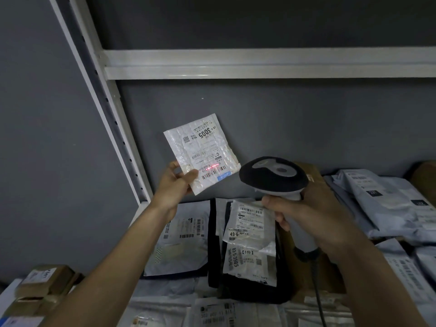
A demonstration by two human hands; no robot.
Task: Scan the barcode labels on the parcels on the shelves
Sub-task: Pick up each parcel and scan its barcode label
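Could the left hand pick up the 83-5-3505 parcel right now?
Probably not: the left hand already holds a small white parcel up to the scanner. The 83-5-3505 parcel lies uncovered below.

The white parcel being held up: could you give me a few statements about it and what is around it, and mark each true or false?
1. The left hand holds the white bubble mailer by its lower corner. True.
2. The right hand holds a pen. False: it grips a handheld barcode scanner.
3. A red scan line falls on the mailer's label, just above a barcode. True.
4. The mailer lies flat on the shelf. False: it is lifted in the air in front of the grey wall.
5. The label shows the number 3005. True.
6. The shelf below holds only cardboard boxes. False: grey poly mailers and other labelled bags lie there too.
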